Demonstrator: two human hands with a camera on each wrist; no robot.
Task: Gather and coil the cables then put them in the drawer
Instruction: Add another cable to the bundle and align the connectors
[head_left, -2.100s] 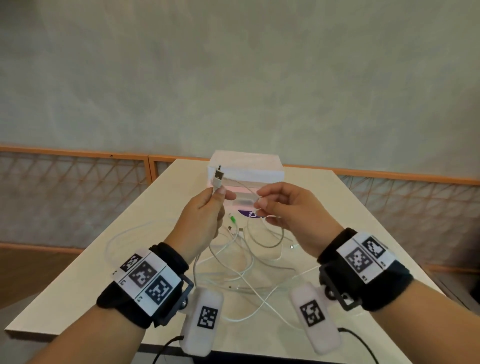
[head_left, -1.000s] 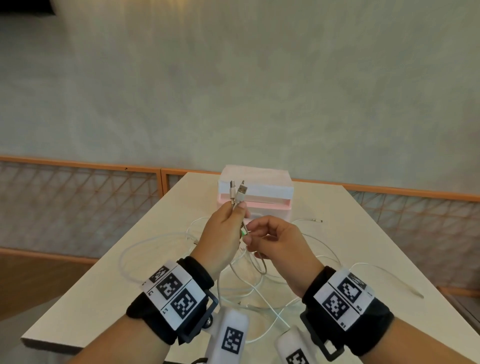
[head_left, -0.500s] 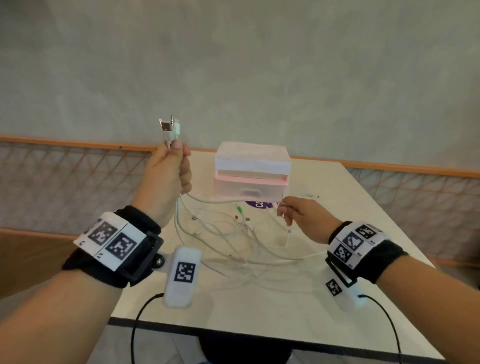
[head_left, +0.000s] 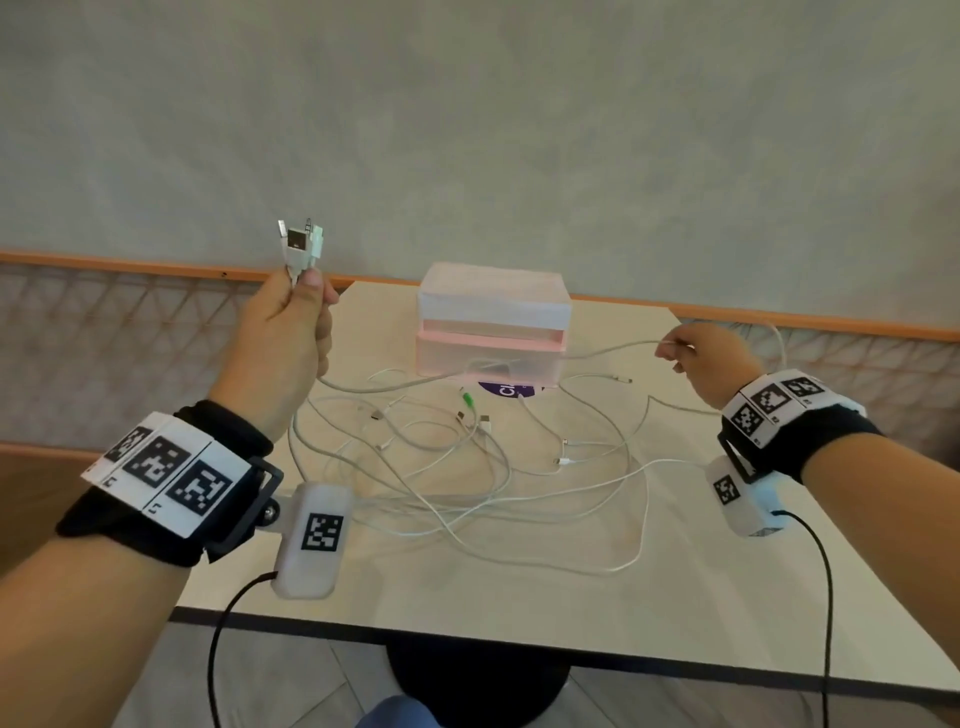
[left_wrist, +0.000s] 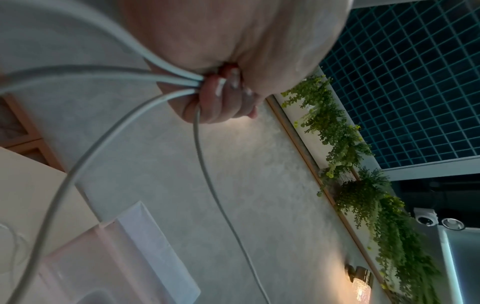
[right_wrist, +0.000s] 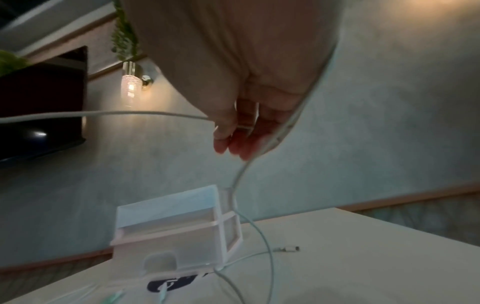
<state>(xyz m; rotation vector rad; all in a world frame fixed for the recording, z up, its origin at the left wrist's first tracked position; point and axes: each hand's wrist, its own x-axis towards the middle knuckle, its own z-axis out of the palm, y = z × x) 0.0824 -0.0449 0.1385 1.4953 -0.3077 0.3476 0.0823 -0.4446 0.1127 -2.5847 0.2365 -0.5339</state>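
Note:
My left hand (head_left: 291, 322) is raised at the left and grips several white cable ends (head_left: 300, 244), their plugs sticking up above the fist. In the left wrist view the cords (left_wrist: 166, 78) run out of my curled fingers (left_wrist: 221, 102). My right hand (head_left: 696, 353) is out to the right, level with the pink drawer unit (head_left: 491, 327), and pinches one white cable (head_left: 597, 351) that stretches across to the left hand. The right wrist view shows that cable (right_wrist: 130, 113) passing between thumb and fingers (right_wrist: 233, 133). A tangle of white cables (head_left: 467, 467) lies on the table.
The beige table (head_left: 467, 587) has its dark front edge close to me. A green-tipped plug (head_left: 469, 401) and a purple sticker (head_left: 506, 389) lie just before the drawer unit. Black wrist-camera leads hang off both wrists. A grey wall stands behind.
My hands have drawn apart: the left rose up and left with the plug ends, the right slid out to the right along one cable, pulling it taut over the table.

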